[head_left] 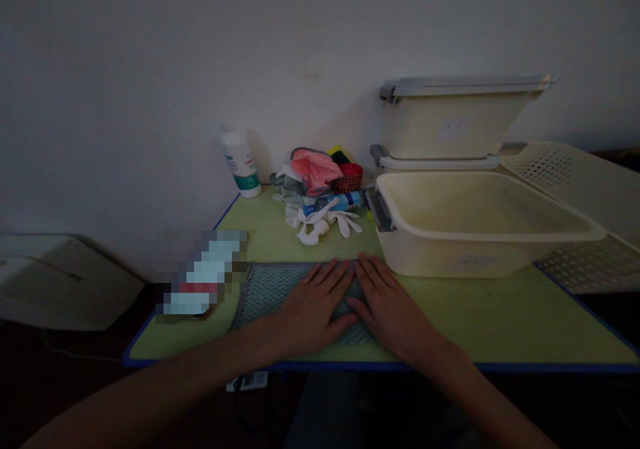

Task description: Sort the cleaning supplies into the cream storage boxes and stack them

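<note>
A grey-blue textured cloth (270,292) with a dark stitched edge lies spread flat near the front of the green table. My left hand (313,309) rests palm down on its middle, fingers stretched forward. Beside it, my right hand (390,305) presses flat over the cloth's right part, hiding that edge. The thumbs are close together and both hands look open, with nothing gripped. Just beyond my fingertips are white gloves (315,230) and a blue bottle (333,203).
An open cream bin (465,255) stands at the right before a lidded bin (450,125). A perforated basket (590,189) is further right. Behind the gloves lies a pink cloth (315,169). A white bottle (241,163) stands back left, a blurred-out item (205,272) left of the cloth.
</note>
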The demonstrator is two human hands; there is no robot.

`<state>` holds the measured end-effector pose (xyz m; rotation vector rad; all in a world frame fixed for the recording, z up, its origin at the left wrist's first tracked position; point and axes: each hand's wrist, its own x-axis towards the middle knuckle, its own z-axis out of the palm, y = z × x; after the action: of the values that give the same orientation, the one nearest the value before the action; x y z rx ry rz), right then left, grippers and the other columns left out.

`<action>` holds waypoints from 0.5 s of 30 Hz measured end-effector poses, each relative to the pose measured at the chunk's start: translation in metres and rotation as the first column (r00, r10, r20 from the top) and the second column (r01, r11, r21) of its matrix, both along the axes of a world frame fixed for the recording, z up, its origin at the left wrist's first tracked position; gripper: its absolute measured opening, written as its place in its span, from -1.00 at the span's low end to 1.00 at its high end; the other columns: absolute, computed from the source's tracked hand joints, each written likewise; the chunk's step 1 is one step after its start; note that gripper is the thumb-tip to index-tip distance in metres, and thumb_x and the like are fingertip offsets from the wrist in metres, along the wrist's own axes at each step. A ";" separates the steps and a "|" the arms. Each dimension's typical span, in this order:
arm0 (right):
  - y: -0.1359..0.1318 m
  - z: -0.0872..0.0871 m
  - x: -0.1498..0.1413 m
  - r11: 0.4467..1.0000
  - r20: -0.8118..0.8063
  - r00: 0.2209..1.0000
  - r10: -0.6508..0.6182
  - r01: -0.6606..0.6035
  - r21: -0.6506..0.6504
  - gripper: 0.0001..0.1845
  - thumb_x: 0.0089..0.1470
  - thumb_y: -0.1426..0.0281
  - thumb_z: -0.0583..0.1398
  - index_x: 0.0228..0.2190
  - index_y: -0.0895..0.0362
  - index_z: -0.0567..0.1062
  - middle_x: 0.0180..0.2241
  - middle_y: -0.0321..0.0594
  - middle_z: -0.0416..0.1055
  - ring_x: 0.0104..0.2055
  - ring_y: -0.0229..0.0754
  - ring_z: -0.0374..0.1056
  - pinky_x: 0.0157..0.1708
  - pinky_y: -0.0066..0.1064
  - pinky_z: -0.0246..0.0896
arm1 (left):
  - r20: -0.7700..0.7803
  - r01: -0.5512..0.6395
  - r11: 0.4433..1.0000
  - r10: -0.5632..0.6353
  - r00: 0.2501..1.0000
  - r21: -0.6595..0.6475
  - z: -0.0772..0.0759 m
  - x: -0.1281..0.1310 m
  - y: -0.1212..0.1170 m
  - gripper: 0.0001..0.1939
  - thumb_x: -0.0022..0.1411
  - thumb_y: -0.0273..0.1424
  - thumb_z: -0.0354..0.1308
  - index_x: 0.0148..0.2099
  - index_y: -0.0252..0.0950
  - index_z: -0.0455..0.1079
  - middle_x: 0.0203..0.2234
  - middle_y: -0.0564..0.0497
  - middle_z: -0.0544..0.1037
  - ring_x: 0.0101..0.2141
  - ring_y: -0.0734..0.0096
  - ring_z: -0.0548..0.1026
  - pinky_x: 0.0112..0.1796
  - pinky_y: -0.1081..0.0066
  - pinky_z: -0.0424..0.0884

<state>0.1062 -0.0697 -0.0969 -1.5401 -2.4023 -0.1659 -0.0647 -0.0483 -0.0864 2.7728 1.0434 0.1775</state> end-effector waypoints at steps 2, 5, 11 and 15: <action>-0.002 0.000 0.003 1.000 0.012 1.000 0.003 -0.003 0.000 -0.39 0.13 0.21 0.05 0.06 0.42 0.28 0.12 0.21 0.16 0.18 0.17 0.04 0.12 -0.03 0.05 | -0.023 -0.004 1.000 0.005 1.000 0.028 -0.003 -0.014 -0.001 -0.38 0.28 -0.10 -0.19 0.30 -0.23 -0.13 0.28 -0.05 -0.09 0.26 0.17 -0.16 0.20 0.10 -0.12; -0.004 -0.001 0.006 1.000 0.004 1.000 0.020 -0.020 0.001 -0.33 0.15 0.14 -0.01 0.08 0.45 0.24 0.14 0.24 0.10 0.20 0.16 0.00 0.12 -0.02 0.04 | -0.045 -0.048 0.997 0.050 0.998 0.056 -0.007 -0.037 -0.005 -0.40 0.28 -0.07 -0.20 0.30 -0.10 -0.17 0.29 0.02 -0.11 0.26 0.13 -0.19 0.18 0.06 -0.10; -0.003 -0.002 0.008 0.999 0.030 0.999 0.034 -0.033 -0.043 -0.25 0.16 0.07 -0.07 0.10 0.48 0.20 0.16 0.26 0.05 0.22 0.19 -0.05 0.12 0.02 0.01 | -0.056 -0.122 0.988 0.128 0.990 0.093 -0.013 -0.069 -0.010 -0.37 0.29 -0.10 -0.15 0.31 -0.06 -0.28 0.29 0.01 -0.13 0.26 0.05 -0.18 0.17 0.00 -0.06; -0.003 -0.001 0.009 0.995 0.038 0.999 0.034 -0.031 -0.095 -0.19 0.15 0.01 -0.11 0.12 0.48 0.16 0.17 0.25 0.02 0.23 0.19 -0.10 0.15 0.01 -0.03 | -0.044 -0.147 0.980 0.154 0.987 0.137 -0.016 -0.084 -0.014 -0.36 0.29 -0.12 -0.13 0.31 -0.04 -0.31 0.29 -0.01 -0.14 0.25 -0.02 -0.18 0.14 -0.07 -0.01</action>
<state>0.1150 -0.0726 -0.0981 -1.5507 -2.4977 -0.0782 -0.1484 -0.0621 -0.1028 2.8305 1.3025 0.1990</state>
